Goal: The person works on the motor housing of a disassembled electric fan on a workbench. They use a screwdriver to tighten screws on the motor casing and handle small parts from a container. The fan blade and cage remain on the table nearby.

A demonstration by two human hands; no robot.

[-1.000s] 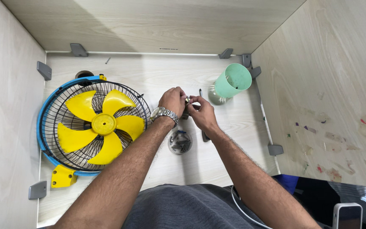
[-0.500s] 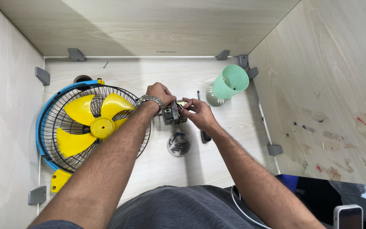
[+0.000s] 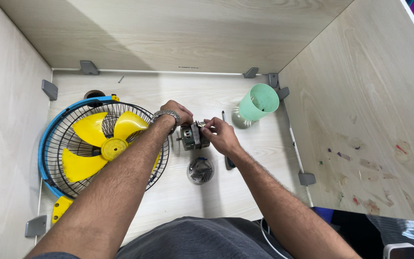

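Pale wooden walls box in the tabletop. Left hand grips the small grey motor at centre, fingers closed around it; right hand pinches its shaft end. Close by lie a clear dish of screws, a screwdriver, a green cup and the yellow-bladed fan.

The motor sat between both hands, fan to its left, cup behind to the right, a small dish just in front.
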